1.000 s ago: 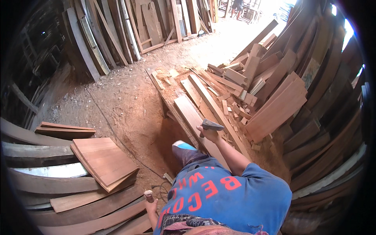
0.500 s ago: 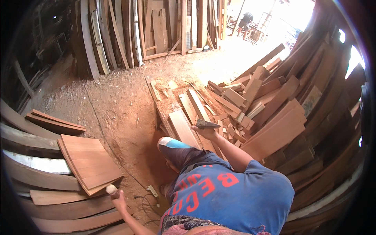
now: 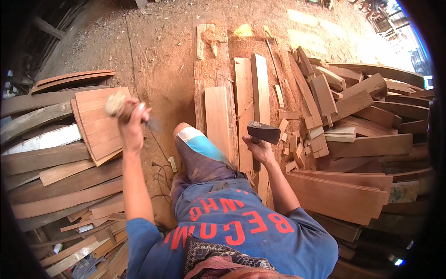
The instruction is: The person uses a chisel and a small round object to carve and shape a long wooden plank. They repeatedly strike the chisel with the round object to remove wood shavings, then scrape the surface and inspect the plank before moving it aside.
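My left hand point(image 3: 133, 117) is raised at the left, closed around a chisel point(image 3: 116, 104). The chisel has a frayed, pale handle end, and its grey blade is smeared by motion. Right of my knee, my right hand point(image 3: 260, 151) grips a hatchet point(image 3: 264, 133) just under its dark wedge-shaped head, its handle hanging below. Beneath that hatchet lie long planed boards, among them a pale plank point(image 3: 261, 88) and a shorter wide plank point(image 3: 217, 116) beside my thigh. Neither tool touches the wood.
Stacked flat panels point(image 3: 104, 123) rest on piled boards to my left. A heap of offcuts and beams point(image 3: 348, 100) rises on the right, with wide panels point(image 3: 334, 193) in front. A dark cord point(image 3: 132, 60) runs across the sawdust-covered ground.
My left hand has lifted with the chisel from low on the left, up and forward. The hatchet in my right hand has turned slightly. My view has swung rightward and down.
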Tool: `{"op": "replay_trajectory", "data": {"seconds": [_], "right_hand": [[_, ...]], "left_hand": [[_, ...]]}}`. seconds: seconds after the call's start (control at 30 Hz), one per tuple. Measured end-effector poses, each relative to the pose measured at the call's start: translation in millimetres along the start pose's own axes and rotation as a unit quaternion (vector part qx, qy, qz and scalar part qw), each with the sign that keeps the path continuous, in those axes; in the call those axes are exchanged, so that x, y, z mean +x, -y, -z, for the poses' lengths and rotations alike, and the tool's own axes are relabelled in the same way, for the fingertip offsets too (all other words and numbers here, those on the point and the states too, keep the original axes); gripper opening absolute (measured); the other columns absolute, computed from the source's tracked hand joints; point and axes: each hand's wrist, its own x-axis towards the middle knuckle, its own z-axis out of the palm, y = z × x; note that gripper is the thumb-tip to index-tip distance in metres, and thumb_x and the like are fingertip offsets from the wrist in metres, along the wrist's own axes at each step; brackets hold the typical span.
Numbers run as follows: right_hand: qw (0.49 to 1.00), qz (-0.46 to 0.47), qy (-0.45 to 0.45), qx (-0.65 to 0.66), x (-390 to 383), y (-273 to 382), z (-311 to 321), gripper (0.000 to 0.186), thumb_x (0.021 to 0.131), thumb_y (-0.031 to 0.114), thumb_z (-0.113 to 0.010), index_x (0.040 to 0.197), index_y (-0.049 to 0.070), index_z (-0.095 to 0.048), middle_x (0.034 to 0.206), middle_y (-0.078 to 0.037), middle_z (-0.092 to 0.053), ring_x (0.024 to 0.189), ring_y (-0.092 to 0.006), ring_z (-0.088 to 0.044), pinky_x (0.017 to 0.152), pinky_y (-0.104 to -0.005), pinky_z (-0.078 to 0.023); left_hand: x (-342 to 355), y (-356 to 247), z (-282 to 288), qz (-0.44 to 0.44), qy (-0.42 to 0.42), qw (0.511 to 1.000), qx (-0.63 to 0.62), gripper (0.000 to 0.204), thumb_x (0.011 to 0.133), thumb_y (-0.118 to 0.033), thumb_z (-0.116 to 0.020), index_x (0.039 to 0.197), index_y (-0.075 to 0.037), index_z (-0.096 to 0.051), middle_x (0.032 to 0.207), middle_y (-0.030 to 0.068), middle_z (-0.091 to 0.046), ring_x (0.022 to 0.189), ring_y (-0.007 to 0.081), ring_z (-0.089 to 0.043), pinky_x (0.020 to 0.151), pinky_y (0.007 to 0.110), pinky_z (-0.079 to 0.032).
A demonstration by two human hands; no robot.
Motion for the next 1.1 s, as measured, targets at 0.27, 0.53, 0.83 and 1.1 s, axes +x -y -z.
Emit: {"op": "replay_trajectory", "data": {"seconds": [0.27,0.53,0.83,1.1], "right_hand": [[0.990,-0.137,-0.020,0.021,-10.5,-1.3,44.0,0.032,0.095,0.033,-0.079,0.087,0.004,-0.070,0.073,0.002,-0.062,0.069,-0.0078,-0.058,0.063,-0.0290,-0.048],[0.982,-0.158,-0.055,0.082,-8.7,-24.7,50.2,0.030,0.095,0.029,-0.079,0.082,0.004,-0.068,0.069,0.000,-0.065,0.065,-0.0087,-0.062,0.061,-0.0274,-0.050],[0.987,-0.149,-0.038,0.044,16.6,-25.3,58.6,0.034,0.094,0.031,-0.077,0.076,0.004,-0.066,0.066,0.000,-0.061,0.064,-0.0101,-0.058,0.061,-0.0300,-0.046],[0.986,-0.162,-0.035,0.034,23.2,-16.2,67.2,0.035,0.093,0.033,-0.076,0.078,0.003,-0.065,0.068,-0.001,-0.061,0.066,-0.0116,-0.057,0.063,-0.0326,-0.046]], "left_hand": [[83.7,86.5,-217.5,0.053,0.274,0.936,0.213,0.022,0.088,-0.027,-0.081,0.086,-0.008,-0.071,0.078,0.0029,-0.072,0.077,0.0158,-0.069,0.075,0.036,-0.056],[103.2,159.6,-284.4,0.066,0.349,0.905,0.235,0.041,0.083,-0.028,-0.084,0.113,-0.003,-0.069,0.106,0.0088,-0.074,0.097,0.0189,-0.069,0.092,0.036,-0.055],[122.6,185.1,-287.6,0.133,0.409,0.860,0.273,0.036,0.079,-0.015,-0.077,0.111,-0.003,-0.066,0.099,0.0064,-0.070,0.096,0.0193,-0.067,0.093,0.039,-0.056],[125.3,158.8,-292.3,0.074,0.382,0.859,0.333,0.060,0.083,-0.025,-0.087,0.132,-0.006,-0.059,0.124,0.0134,-0.068,0.121,0.0249,-0.066,0.110,0.043,-0.053]]}}
